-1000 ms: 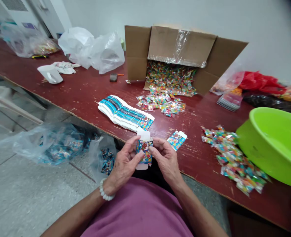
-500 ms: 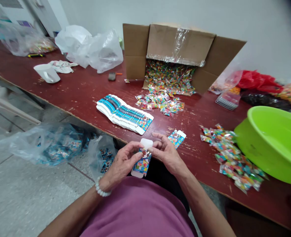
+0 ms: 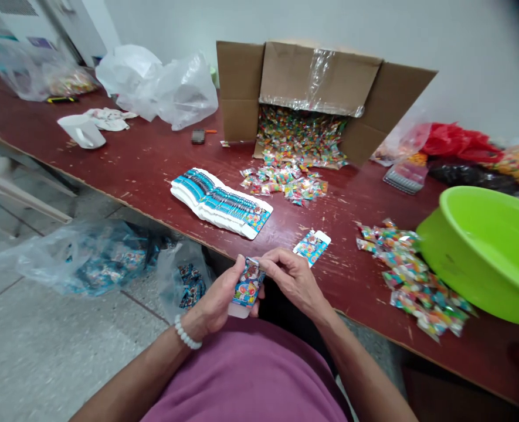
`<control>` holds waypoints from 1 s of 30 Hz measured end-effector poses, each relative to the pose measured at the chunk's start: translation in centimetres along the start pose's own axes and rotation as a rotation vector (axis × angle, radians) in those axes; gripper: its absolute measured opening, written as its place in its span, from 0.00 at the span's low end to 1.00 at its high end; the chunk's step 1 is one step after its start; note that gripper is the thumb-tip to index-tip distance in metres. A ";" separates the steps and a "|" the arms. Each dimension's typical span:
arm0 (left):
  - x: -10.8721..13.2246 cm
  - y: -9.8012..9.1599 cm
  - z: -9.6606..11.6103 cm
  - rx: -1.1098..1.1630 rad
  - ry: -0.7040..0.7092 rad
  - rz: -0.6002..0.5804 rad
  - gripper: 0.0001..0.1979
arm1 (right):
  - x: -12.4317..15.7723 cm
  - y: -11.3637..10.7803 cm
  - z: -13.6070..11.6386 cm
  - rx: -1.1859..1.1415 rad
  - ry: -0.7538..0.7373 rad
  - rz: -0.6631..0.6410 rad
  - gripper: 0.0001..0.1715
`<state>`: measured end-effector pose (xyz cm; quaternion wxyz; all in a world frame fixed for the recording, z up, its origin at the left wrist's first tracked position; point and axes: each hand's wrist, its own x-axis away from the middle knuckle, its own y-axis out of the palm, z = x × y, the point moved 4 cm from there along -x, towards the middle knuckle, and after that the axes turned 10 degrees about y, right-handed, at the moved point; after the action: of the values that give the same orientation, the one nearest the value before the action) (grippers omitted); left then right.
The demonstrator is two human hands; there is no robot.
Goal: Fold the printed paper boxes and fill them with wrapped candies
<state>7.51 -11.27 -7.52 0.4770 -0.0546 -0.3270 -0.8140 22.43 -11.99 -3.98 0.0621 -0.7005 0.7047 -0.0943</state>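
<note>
My left hand [image 3: 217, 299] grips a small colourful printed carton [image 3: 246, 286] just off the front edge of the red table [image 3: 153, 158]. My right hand [image 3: 292, 278] pinches the carton's top flap, which is folded down. Another flat small carton [image 3: 311, 245] lies on the table just beyond my right hand. A fanned stack of flat cartons [image 3: 221, 202] lies to the left of it. Loose wrapped candies [image 3: 413, 281] are heaped to the right.
An open cardboard box [image 3: 318, 88] on its side spills candies [image 3: 285, 179] at the back. A green basin [image 3: 483, 252] stands at the right. Plastic bags [image 3: 162, 88], a white cup [image 3: 81, 130] and a phone [image 3: 197, 136] lie left. Bags of filled cartons [image 3: 96, 258] hang below the table edge.
The carton's white top flap stood open; my right hand has folded it down onto the carton. Both hands have dropped slightly lower and left with the carton.
</note>
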 end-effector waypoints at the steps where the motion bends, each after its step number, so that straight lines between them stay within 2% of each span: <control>1: -0.1 0.0 0.1 -0.036 0.021 0.011 0.32 | -0.2 0.0 0.0 -0.019 0.037 -0.002 0.13; 4: -0.3 0.2 0.4 -0.144 0.080 0.018 0.35 | -0.8 -0.1 0.1 -0.077 0.121 -0.040 0.13; 7: -0.4 0.2 0.5 -0.219 0.112 -0.022 0.36 | -1.4 -0.1 0.4 -0.201 0.193 -0.091 0.15; 11: -0.3 0.0 0.6 -0.274 0.153 -0.037 0.38 | -1.3 -0.1 0.4 -0.282 0.220 -0.087 0.16; 15: 0.0 0.2 0.8 -0.242 0.182 -0.014 0.39 | -0.1 0.7 -0.3 -0.255 0.111 -0.184 0.13; 18: -0.1 0.1 0.7 -0.171 0.189 -0.002 0.37 | 0.8 1.1 -0.8 -0.049 -0.036 -0.156 0.10; 20: -0.2 -0.2 0.5 -0.127 0.185 0.007 0.34 | 0.4 0.9 -0.8 0.122 -0.122 -0.137 0.08; 23: -0.4 -1.1 0.0 -0.053 0.146 0.002 0.27 | -3.1 -1.2 -0.1 0.320 -0.211 -0.129 0.08; 24: -0.4 -1.4 -0.2 -0.023 0.133 0.000 0.25 | -5.1 -2.5 0.3 0.385 -0.204 -0.067 0.09; 27: 0.0 -2.4 -1.1 0.056 0.082 -0.001 0.20 | -11.6 -7.9 2.1 0.732 -0.013 0.327 0.20; 30: 0.6 -4.1 -2.3 0.059 -0.019 -0.009 0.18 | -16.5 -10.9 3.6 0.817 0.072 0.411 0.31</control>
<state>4.36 -11.68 -11.03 0.4716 -0.0468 -0.3555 -0.8056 34.00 4.32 -5.86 0.3261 -0.4607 0.7357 -0.3744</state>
